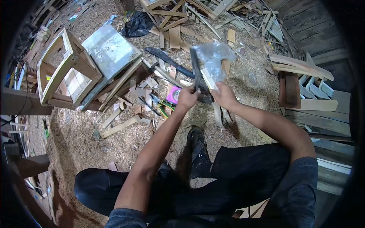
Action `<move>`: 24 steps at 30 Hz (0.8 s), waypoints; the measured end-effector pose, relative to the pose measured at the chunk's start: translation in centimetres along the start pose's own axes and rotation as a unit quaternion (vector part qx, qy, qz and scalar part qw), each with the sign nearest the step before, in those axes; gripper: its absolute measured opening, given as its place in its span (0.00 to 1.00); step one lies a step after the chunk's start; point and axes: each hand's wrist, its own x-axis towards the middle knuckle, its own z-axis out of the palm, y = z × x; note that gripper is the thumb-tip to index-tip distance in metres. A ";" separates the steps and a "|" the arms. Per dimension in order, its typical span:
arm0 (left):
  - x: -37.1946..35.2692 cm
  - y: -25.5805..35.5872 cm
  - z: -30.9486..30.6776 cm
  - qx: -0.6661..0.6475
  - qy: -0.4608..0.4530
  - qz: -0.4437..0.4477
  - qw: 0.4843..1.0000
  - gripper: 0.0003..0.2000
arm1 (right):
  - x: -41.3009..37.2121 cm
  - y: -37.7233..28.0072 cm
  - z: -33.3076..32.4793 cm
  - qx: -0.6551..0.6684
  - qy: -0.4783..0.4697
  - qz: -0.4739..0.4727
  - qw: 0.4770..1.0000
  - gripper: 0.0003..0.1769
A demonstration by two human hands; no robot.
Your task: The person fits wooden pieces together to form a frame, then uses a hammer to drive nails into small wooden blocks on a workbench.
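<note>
Out in front of me, my left hand point(188, 97) is closed on a long, dark, blade-like tool point(196, 66) that points away from me and is broader near the fingers. Beside it my right hand point(226, 96) grips a pale wooden strip point(208, 79), which lies against the tool. Clear plastic sheeting point(215, 56) sits behind both. A pink tape measure point(173, 95) lies on the ground left of my left hand, close to a tool with green and yellow handles point(165, 108). A curved dark blade with a black handle point(167, 60) rests farther out.
At the left, a wooden frame point(57, 72) stands against a grey-topped bench point(111, 47). Wood scraps point(121, 126) and shavings cover the floor around my shoe point(197, 146). A black plastic bag point(137, 24) lies at the back. Boards point(315, 104) are stacked at the right.
</note>
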 end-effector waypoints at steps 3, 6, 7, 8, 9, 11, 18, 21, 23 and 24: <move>-1.5 3.5 -2.4 0.007 0.039 -0.045 0.998 0.19 | 1.8 -0.6 0.8 0.035 -0.016 -0.034 0.999 0.23; -0.9 4.3 -4.4 -0.244 0.048 -0.006 0.969 0.20 | 3.5 -2.9 2.6 0.144 -0.037 -0.058 0.987 0.22; -1.4 5.1 -5.4 -0.273 0.050 -0.022 0.960 0.18 | 3.8 -4.0 3.1 0.145 -0.044 -0.071 0.986 0.22; -1.4 4.9 -6.4 -0.283 0.048 0.008 0.958 0.18 | 4.1 -5.0 3.6 0.198 -0.065 -0.096 0.973 0.21; -1.5 4.9 -7.3 -0.292 0.046 0.038 0.954 0.17 | 4.2 -6.4 3.9 0.250 -0.087 -0.119 0.957 0.19; -2.0 4.7 -9.3 -0.280 0.074 0.048 0.956 0.16 | 4.6 -9.1 4.4 0.274 -0.119 -0.141 0.944 0.17; -5.7 5.5 -14.2 -0.319 0.101 0.074 0.940 0.13 | 5.7 -13.8 5.9 0.252 -0.200 -0.213 0.923 0.18; -5.7 3.7 -14.2 -0.291 0.139 0.019 0.947 0.12 | 6.7 -13.5 7.0 0.171 -0.255 -0.184 0.934 0.21; -5.7 2.4 -14.0 -0.265 0.150 0.010 0.953 0.10 | 6.5 -13.7 6.2 0.134 -0.221 -0.199 0.945 0.22; -5.5 1.8 -13.8 -0.236 0.167 -0.036 0.957 0.10 | 7.1 -12.7 6.6 0.088 -0.195 -0.197 0.957 0.20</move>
